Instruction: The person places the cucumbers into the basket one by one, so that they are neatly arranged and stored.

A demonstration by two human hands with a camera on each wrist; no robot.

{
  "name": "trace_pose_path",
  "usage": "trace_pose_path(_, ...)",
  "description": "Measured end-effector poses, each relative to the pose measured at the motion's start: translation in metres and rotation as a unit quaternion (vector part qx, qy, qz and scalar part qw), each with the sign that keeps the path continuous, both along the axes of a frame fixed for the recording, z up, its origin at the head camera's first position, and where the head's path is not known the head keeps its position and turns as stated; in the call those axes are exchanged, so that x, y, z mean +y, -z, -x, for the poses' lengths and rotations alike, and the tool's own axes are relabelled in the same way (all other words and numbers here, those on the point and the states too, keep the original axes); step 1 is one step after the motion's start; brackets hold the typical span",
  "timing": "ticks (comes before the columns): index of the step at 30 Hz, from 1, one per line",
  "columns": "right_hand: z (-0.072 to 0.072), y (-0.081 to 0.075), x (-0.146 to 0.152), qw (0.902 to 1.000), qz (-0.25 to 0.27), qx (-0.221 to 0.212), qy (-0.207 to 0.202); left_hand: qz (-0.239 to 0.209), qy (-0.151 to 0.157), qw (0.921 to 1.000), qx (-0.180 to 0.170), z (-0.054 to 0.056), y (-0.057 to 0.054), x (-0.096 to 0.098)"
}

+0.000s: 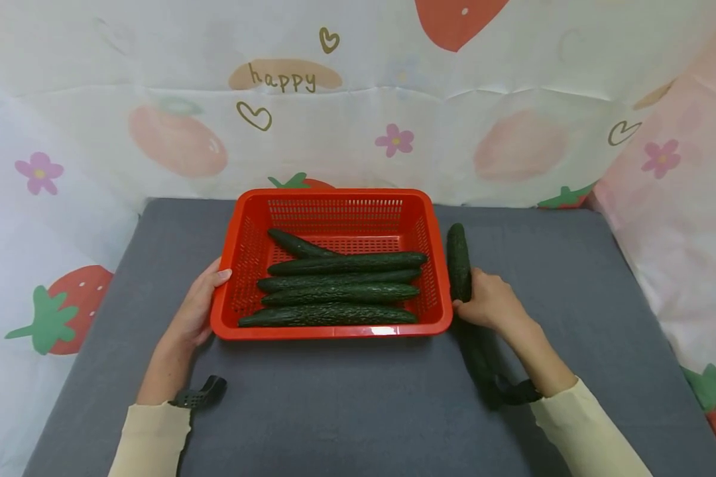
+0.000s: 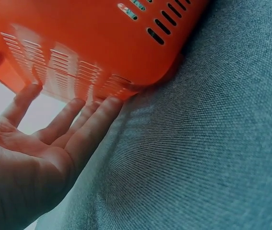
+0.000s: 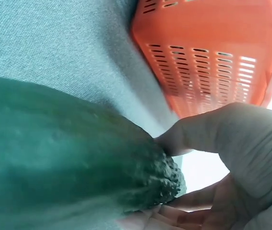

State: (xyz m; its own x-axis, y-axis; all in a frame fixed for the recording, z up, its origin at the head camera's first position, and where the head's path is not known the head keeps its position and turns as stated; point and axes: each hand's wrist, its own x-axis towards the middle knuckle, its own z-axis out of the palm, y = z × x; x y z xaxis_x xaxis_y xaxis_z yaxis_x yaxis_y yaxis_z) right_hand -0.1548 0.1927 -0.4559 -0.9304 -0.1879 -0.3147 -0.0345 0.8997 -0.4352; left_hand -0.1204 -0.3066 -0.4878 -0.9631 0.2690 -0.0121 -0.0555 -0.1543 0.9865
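A red plastic basket (image 1: 334,331) holds several dark green cucumbers (image 1: 346,264) lying crosswise. At its left side my left hand (image 1: 195,306) grips it, thumb over the rim. In the left wrist view the fingers (image 2: 95,127) lie along the slotted outer wall, near its bottom edge. My right hand (image 1: 492,301) holds another cucumber (image 1: 458,255) just outside the basket's right wall. This cucumber points away from me, its near part under the wrist. In the right wrist view the thumb (image 3: 193,134) and fingers pinch it from both sides.
A grey cloth (image 1: 346,411) covers the table beneath the basket. Behind it and along both sides hangs a white curtain (image 1: 346,146) printed with fruit, flowers and hearts. Dark straps (image 1: 199,395) circle both wrists.
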Motion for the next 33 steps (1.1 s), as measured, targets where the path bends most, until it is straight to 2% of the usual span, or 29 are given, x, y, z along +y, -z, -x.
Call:
trace_pose_path(9,-0.003,-0.002,0.004,0.9997,-0.019,-0.004,0.011,0.002,0.001,1.0,0.006,-0.001,-0.002,0.0)
trace_pose_path(14,-0.007,-0.002,0.005,0.9996,-0.026,0.005,-0.008,0.007,-0.003,1.0,0.004,-0.002,-0.001,-0.001)
trace_pose_path(19,-0.006,-0.007,0.007,0.9993,-0.028,-0.008,-0.021,0.004,-0.003,1.0,0.001,-0.002,-0.001,0.0)
trace_pose_path(24,-0.002,-0.011,0.011,0.999,-0.037,-0.023,-0.011,0.008,-0.006,0.9999,-0.005,-0.001,0.0,0.001)
trace_pose_path(29,-0.003,-0.006,0.017,0.9983,-0.041,-0.041,0.003,0.012,-0.013,0.9995,-0.024,-0.004,0.0,0.0)
trace_pose_path(33,-0.001,-0.004,0.022,0.9982,-0.039,-0.043,0.012,0.006,-0.017,0.9996,-0.019,-0.001,-0.002,0.001)
